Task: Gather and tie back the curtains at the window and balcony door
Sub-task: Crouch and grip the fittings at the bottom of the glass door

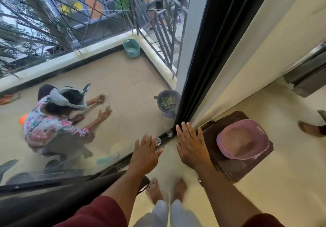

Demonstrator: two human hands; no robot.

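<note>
Both the left hand (144, 153) and right hand (191, 144), at lower centre, are spread flat with straight fingers, gripping nothing. The cream curtain (247, 55) hangs loose at right beside the black balcony door frame (210, 50), with no tie visible, so gathering and tying both seem still ahead.

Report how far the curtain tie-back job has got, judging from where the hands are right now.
Nothing looks done: no tied curtain shows. In hand: the left hand and right hand are both open, fingers spread, reaching toward the glass balcony door and its dark frame, holding nothing. Left: gathering and tying the cream curtain hanging beside the frame.
</note>
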